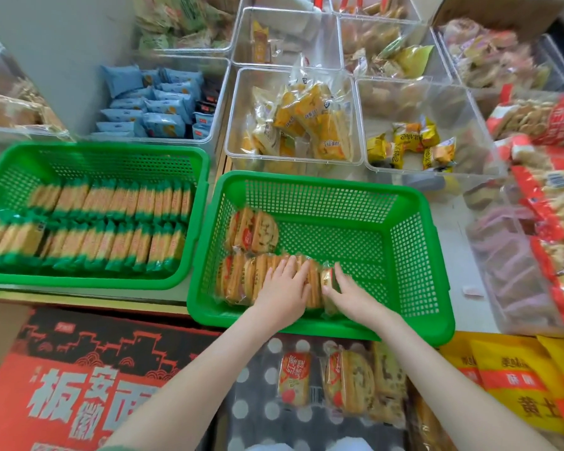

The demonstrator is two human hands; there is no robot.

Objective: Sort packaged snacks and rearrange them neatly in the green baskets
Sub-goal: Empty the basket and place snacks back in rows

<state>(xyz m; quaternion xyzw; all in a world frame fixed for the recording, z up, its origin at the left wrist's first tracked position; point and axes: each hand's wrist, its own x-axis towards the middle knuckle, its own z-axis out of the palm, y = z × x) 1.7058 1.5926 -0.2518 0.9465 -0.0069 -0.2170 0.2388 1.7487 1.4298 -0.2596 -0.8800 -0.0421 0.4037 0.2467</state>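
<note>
A green basket (411, 255) in the middle holds round biscuit packs. A front row of packs (241, 278) stands on edge along its near wall, and a short second row (254, 231) stands behind it. My left hand (285, 291) lies flat on the right part of the front row, fingers spread. My right hand (345, 292) presses one pack (327, 279) against the row's right end, thumb and fingers on it. A second green basket (189, 157) to the left is full of green-edged packs (95, 222) in two neat rows. Loose biscuit packs (349, 382) lie on my lap.
Clear bins behind hold blue packs (150, 105), yellow cake packs (306, 122) and small yellow packs (411, 141). Red-edged snack bags (554, 196) pile at the right. A red and black carton (88, 385) sits at the lower left, yellow bags (515, 379) at the lower right.
</note>
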